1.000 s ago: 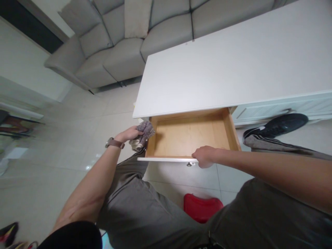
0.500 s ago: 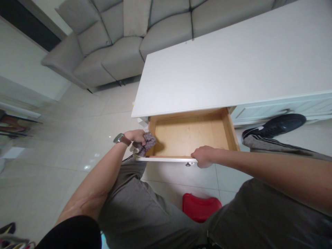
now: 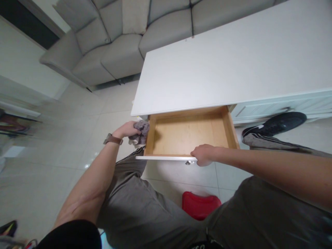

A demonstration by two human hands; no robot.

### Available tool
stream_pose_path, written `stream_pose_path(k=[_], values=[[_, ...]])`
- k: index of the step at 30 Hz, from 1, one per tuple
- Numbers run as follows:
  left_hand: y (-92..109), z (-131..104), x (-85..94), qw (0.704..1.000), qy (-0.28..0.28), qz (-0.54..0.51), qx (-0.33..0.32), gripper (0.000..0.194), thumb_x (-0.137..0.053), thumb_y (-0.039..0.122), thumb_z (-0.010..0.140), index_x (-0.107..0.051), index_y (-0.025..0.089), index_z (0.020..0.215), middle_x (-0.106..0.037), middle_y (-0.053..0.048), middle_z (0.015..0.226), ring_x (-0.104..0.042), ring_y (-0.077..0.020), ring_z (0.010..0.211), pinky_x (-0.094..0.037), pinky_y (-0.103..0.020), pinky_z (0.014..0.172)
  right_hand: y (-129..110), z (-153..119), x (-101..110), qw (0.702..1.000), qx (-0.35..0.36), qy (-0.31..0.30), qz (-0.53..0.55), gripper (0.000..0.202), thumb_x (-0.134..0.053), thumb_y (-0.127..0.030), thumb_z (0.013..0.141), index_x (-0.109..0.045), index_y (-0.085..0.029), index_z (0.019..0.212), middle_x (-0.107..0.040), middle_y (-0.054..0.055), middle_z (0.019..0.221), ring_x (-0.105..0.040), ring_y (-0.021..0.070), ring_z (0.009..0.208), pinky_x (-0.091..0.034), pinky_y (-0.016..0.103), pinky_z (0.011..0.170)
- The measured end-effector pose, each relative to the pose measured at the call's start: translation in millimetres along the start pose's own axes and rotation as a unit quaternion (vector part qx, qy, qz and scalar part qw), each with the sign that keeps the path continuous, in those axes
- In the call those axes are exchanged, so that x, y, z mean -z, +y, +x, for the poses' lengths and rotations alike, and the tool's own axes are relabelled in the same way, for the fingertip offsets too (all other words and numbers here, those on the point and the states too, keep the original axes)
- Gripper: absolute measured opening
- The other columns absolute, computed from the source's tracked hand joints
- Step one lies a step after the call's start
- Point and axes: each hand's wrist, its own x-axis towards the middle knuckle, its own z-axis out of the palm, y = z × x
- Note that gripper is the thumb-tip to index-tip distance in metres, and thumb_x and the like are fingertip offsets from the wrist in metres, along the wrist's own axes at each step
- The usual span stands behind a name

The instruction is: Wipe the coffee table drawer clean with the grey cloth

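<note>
A wooden drawer (image 3: 189, 131) is pulled out from a white coffee table (image 3: 220, 69), and its inside is bare. My left hand (image 3: 127, 129) grips a crumpled greyish-purple cloth (image 3: 141, 133) against the outer face of the drawer's left side. Part of the cloth hangs below in a paler colour. My right hand (image 3: 203, 155) is closed over the top edge of the white drawer front (image 3: 166, 158), just right of its small dark knob (image 3: 187, 163).
A grey sofa (image 3: 119, 55) stands behind the table. Below the drawer front, a red plastic stool (image 3: 199, 205) is between my legs. My foot in a black shoe (image 3: 280, 124) rests at the right, by a second closed drawer (image 3: 272, 107). Pale tiles (image 3: 77, 138) cover the floor.
My left hand has moved the cloth from the drawer's front left corner back and outward along its left side, towards the table. My right hand keeps its place on the drawer front.
</note>
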Motion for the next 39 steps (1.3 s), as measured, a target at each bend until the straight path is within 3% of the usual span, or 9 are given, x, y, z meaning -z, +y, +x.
stream_pose_path(k=[3, 6, 8, 12, 17, 23, 29, 33, 39], values=[[14.7, 7.5, -38.0, 0.998, -0.058, 0.028, -0.021, 0.073, -0.074, 0.042, 0.059, -0.061, 0.017, 0.127, -0.073, -0.009, 0.116, -0.07, -0.0262, 0.101, -0.056, -0.031, 0.086, -0.3, -0.5, 0.7, 1.0, -0.004, -0.002, 0.0, 0.05, -0.062, -0.026, 0.075, -0.07, -0.016, 0.124, -0.07, 0.02, 0.117, -0.068, 0.036, 0.104, -0.051, 0.041, 0.075], [29.6, 8.7, -70.7, 0.988, -0.033, 0.147, 0.018, 0.104, -0.083, 0.054, 0.052, -0.045, 0.014, 0.14, -0.064, -0.023, 0.131, -0.068, -0.0351, 0.11, -0.054, -0.038, 0.09, -1.2, -2.6, 2.7, 1.0, -0.007, -0.006, 0.0, 0.05, -0.062, -0.026, 0.076, -0.07, -0.015, 0.125, -0.07, 0.021, 0.118, -0.068, 0.0359, 0.104, -0.05, 0.041, 0.075], [35.1, 7.5, -83.5, 0.977, -0.005, 0.212, 0.037, 0.108, -0.084, 0.055, 0.052, -0.04, 0.014, 0.142, -0.059, -0.027, 0.134, -0.068, -0.0394, 0.108, -0.054, -0.042, 0.087, -1.8, -3.6, 4.0, 1.0, -0.006, -0.006, 0.0, 0.05, -0.061, -0.026, 0.077, -0.07, -0.015, 0.125, -0.07, 0.021, 0.118, -0.068, 0.0354, 0.104, -0.05, 0.04, 0.075], [28.7, 9.1, -83.4, 0.97, 0.025, 0.242, 0.007, 0.089, -0.077, 0.044, 0.062, -0.042, 0.019, 0.14, -0.063, -0.023, 0.13, -0.07, -0.0363, 0.104, -0.054, -0.039, 0.083, -1.9, -3.1, 4.2, 1.0, -0.003, -0.006, 0.001, 0.049, -0.061, -0.026, 0.077, -0.07, -0.016, 0.124, -0.07, 0.021, 0.118, -0.068, 0.0357, 0.104, -0.05, 0.041, 0.074], [10.6, 9.6, -51.7, 0.981, 0.052, 0.184, -0.028, 0.064, -0.07, 0.035, 0.068, -0.055, 0.025, 0.128, -0.074, -0.009, 0.113, -0.07, -0.0292, 0.102, -0.052, -0.031, 0.08, -0.2, -0.4, 1.2, 1.0, 0.0, -0.001, 0.003, 0.047, -0.061, -0.026, 0.077, -0.071, -0.015, 0.122, -0.071, 0.021, 0.116, -0.068, 0.0363, 0.103, -0.05, 0.041, 0.074], [27.0, -7.2, -30.4, 0.958, 0.165, 0.226, -0.065, 0.061, -0.062, 0.029, 0.074, -0.057, 0.031, 0.135, -0.076, -0.005, 0.108, -0.07, -0.0306, 0.102, -0.052, -0.036, 0.085, 0.1, 0.0, 1.4, 1.0, 0.009, -0.002, 0.003, 0.045, -0.061, -0.026, 0.076, -0.072, -0.015, 0.119, -0.071, 0.021, 0.114, -0.068, 0.0362, 0.102, -0.05, 0.041, 0.073], [35.7, 6.4, -71.0, 0.943, 0.052, 0.247, -0.215, 0.059, -0.063, 0.019, 0.07, -0.067, 0.027, 0.128, -0.066, -0.007, 0.137, -0.055, -0.0278, 0.132, -0.035, -0.043, 0.117, -0.3, -1.8, 2.6, 1.0, 0.003, -0.005, 0.003, 0.047, -0.061, -0.027, 0.076, -0.071, -0.016, 0.121, -0.071, 0.02, 0.114, -0.068, 0.0349, 0.102, -0.049, 0.041, 0.075], [36.2, 13.9, -96.1, 0.938, 0.048, 0.277, -0.202, 0.06, -0.064, 0.012, 0.067, -0.068, 0.026, 0.126, -0.057, -0.01, 0.148, -0.039, -0.0302, 0.146, -0.009, -0.06, 0.125, 1.4, -1.9, 1.3, 1.0, 0.005, 0.006, 0.007, 0.046, -0.062, -0.029, 0.077, -0.07, -0.016, 0.12, -0.071, 0.02, 0.114, -0.068, 0.0343, 0.101, -0.049, 0.04, 0.074], [51.9, 13.8, -111.9, 0.954, -0.046, 0.251, -0.155, 0.024, -0.067, 0.013, 0.068, -0.077, 0.019, 0.089, -0.076, -0.015, 0.106, -0.062, -0.0326, 0.125, 0.001, -0.055, 0.126, 1.5, -2.9, -0.3, 1.0, 0.002, 0.007, 0.012, 0.048, -0.062, -0.029, 0.077, -0.07, -0.016, 0.122, -0.07, 0.02, 0.117, -0.068, 0.0335, 0.102, -0.049, 0.04, 0.075]])
